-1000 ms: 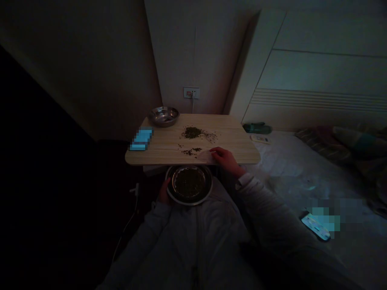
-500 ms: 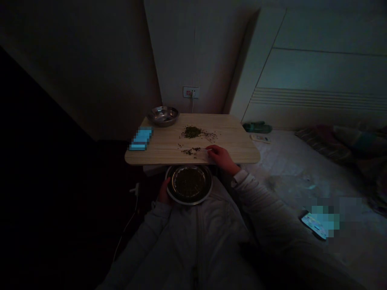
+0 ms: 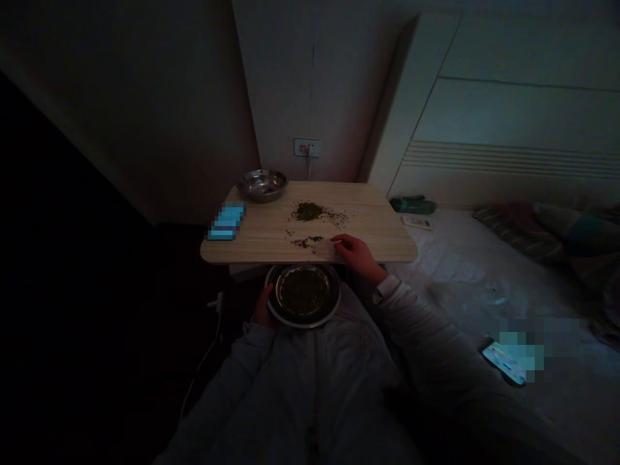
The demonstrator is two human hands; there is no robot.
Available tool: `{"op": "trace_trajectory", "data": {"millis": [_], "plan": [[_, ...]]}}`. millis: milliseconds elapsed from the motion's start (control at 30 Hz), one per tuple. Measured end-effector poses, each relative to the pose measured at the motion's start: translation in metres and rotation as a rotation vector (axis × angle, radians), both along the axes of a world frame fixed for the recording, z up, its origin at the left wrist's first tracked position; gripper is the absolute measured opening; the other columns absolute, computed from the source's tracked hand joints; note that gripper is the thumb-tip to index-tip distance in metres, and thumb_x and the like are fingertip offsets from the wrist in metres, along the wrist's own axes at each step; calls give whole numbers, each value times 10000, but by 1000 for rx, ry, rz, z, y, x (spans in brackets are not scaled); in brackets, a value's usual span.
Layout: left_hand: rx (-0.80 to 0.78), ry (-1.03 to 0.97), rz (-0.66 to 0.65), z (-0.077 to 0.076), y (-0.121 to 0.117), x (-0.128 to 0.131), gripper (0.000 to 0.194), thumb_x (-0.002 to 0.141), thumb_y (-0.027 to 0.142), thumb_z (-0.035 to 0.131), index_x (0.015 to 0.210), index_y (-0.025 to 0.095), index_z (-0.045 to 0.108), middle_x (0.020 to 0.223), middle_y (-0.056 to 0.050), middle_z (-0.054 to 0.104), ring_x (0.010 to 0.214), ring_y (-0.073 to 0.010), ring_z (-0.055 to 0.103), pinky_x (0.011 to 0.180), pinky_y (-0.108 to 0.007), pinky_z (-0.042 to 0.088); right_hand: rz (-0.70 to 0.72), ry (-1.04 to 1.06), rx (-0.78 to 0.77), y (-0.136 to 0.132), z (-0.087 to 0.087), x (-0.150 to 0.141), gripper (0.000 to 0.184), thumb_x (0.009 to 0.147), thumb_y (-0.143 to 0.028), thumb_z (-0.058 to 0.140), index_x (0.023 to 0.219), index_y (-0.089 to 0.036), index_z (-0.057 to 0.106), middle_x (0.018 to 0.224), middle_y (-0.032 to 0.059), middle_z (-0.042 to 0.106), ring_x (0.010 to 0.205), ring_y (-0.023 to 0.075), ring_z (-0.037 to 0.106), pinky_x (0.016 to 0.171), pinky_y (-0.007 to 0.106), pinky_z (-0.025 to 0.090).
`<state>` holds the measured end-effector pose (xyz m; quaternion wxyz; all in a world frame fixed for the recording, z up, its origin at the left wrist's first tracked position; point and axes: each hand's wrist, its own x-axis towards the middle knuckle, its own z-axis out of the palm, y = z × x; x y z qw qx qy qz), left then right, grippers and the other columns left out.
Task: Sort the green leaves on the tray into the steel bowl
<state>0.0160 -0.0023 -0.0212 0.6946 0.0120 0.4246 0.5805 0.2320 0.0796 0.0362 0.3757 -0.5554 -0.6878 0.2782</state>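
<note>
Below the table's near edge, my left hand (image 3: 264, 306) grips the left side of a round metal bowl (image 3: 334, 309) with a pale rim. The bowl sits at my lap and contains dark small grains (image 3: 304, 290). My right hand (image 3: 352, 250) is over the near edge of the table, fingers closed on a thin, pale, see-through piece (image 3: 327, 246) whose kind is unclear. Left of those fingers lies a small scatter of dark grains (image 3: 306, 243). Farther back is a larger greenish heap of grains (image 3: 309, 210), with loose ones spread to its right.
The wooden table (image 3: 372, 219) also bears a shiny steel bowl (image 3: 263, 186) at back left and a lit phone (image 3: 227, 221). To the right, a bed (image 3: 455, 258) holds a green bottle (image 3: 414, 205), a pale remote (image 3: 417, 223) and another lit phone (image 3: 504, 361). A white cable (image 3: 201, 365) hangs left.
A grain or two near the table's front edge has shifted slightly toward that edge. Both hands and the bowl are almost where they were.
</note>
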Motion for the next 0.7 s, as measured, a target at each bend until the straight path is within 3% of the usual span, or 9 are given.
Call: {"op": "trace_trajectory", "data": {"millis": [400, 700], "plan": [[-55, 36, 21, 8, 0, 2, 272, 808, 274, 461, 713, 201, 706, 672, -57, 751, 1005, -258, 665, 984, -393, 442, -53, -38, -28, -3, 0, 6, 311, 767, -286, 490, 960, -127, 675, 632, 16, 613, 585, 141, 514, 569, 252, 367], [-25, 73, 39, -6, 4, -4, 186, 765, 239, 535, 683, 193, 696, 661, -66, 743, 1051, -257, 642, 982, -363, 440, -74, -46, 10, -1, -3, 14, 287, 764, -278, 490, 942, -156, 680, 631, 7, 626, 590, 140, 531, 571, 247, 376]]}}
